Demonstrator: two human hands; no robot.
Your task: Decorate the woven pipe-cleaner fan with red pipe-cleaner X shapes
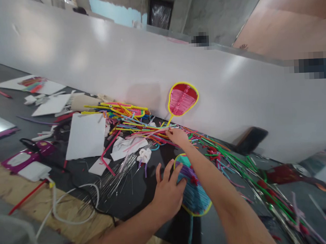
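My left hand lies with its fingers spread over a blue paddle-shaped piece made of fuzzy stems, edged in yellow, with a purple band and a red bit. This piece rests flat on the dark table, partly hidden by my right forearm. Farther off, my right hand is closed in a pinch on a pink pipe cleaner at the edge of a pile of many colours. Just behind that hand, a pink and red paddle-shaped piece with a yellow rim leans upright against the white partition.
The white partition runs behind the table. Bare wires, white cards and a crumpled tissue lie left of centre. A purple power strip trails cables at the left. A phone leans at the right, near green pipe cleaners.
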